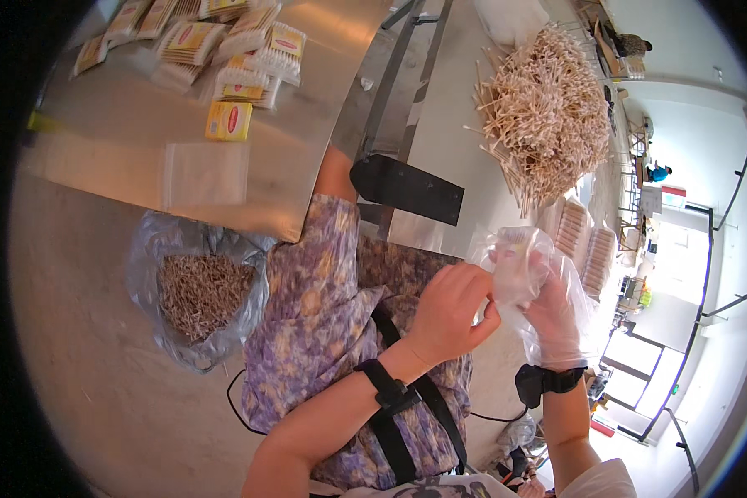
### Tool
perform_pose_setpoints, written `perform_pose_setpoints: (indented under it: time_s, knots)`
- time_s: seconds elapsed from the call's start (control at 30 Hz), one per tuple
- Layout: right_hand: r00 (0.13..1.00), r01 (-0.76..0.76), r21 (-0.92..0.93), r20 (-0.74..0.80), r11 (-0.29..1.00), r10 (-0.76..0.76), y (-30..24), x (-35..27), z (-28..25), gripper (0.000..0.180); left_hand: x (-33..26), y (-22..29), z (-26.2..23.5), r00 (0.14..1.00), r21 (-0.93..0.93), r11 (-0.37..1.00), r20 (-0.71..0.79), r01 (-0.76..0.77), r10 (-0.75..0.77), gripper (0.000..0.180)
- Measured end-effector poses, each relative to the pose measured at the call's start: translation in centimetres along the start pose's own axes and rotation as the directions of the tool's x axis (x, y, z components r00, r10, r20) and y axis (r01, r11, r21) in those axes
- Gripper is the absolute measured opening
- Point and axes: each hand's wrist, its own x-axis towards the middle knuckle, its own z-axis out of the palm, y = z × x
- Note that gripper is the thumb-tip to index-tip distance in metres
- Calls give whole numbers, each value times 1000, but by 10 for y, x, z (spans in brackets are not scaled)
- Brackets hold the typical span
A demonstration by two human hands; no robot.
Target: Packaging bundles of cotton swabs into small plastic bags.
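Your right fingers (543,278) hold the clear packet (515,278); your left fingers (473,282) pinch its left edge. Its long axis seemingly points forward.

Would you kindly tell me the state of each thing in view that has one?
Right hand in clear plastic glove: closed around small clear plastic bag.
Bare left hand: fingers curled at that bag's edge, grip unclear.
Pale cotton-swab heap: loose, unpacked.
Clear square plastic bag: lying flat, apparently empty.
Yellow rectangular printed cards: apparently stacked.
Clear swab packets with yellow labels: filled, piled.
Grey plastic sack: open, loose brown sticks inside.
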Motion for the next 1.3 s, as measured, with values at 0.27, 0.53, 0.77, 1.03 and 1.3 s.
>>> perform_pose_setpoints:
  time_s: [0.27, 0.53, 0.77, 1.03, 1.3]
  knots:
    - [957, 267, -757, 139, 596, -253, -17, -22, 30, 54, -3, -11, -1, 939, -156, 951, -179, 268, -294, 29]
    - [931, 302, -537, 345, 788, -121, -23, -16, 36, 63, 10, -24, -13, 745, -746, 489, 14, 452, -667, 28]
    - [843, 251, -309, 535, 917, -51, -25, -16, 35, 72, 2, -36, -10, 624, -697, 335, 205, 634, -754, 13]
    - [830, 555, -763, 482, 331, -282, -26, -32, 63, 79, -19, -37, 13, 575, -535, 411, 180, 738, -798, 24]
    - [898, 322, -901, 194, 290, -394, 1, 0, 60, 70, -26, -11, 19, 655, -752, 101, 491, 652, -574, 43]
